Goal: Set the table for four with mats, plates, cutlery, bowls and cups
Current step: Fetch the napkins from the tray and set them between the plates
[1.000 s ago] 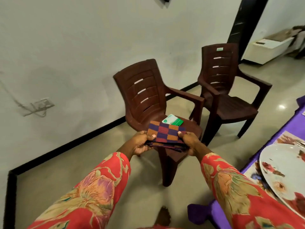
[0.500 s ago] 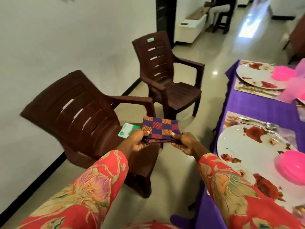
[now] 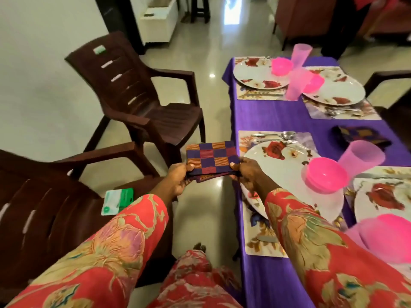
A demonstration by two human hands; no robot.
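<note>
Holding a folded checked cloth [image 3: 211, 157] between both hands, off the desk's left edge and above the floor: left hand [image 3: 178, 177] grasps the cloth's near-left corner, thumb on top; right hand [image 3: 246, 172] grasps its near-right corner, thumb on top. Cloth: purple, red and orange squares, several layers, level.

Desk [image 3: 266, 116]: purple cover, four settings.
- Near-left setting: floral mat [image 3: 255, 245] at the left edge, floral plate [image 3: 284, 174] on it, pink bowl [image 3: 325, 175] on the plate's right part, cutlery [image 3: 275, 136] on the mat beyond the plate, pink cup [image 3: 361, 155] just right of the bowl.
- Far-left setting: mat, plate [image 3: 255, 75], second pink bowl [image 3: 282, 66].
- Far-right and near-right settings: plates, pink bowls and cups, partly cut off by the frame.
- Second folded checked cloth [image 3: 360, 137] lying on the cover towards the right edge, between the two right settings.

Floor, left of desk: two brown plastic chairs [image 3: 142, 101]; nearer chair seat carries a green-and-white packet [image 3: 117, 201].
</note>
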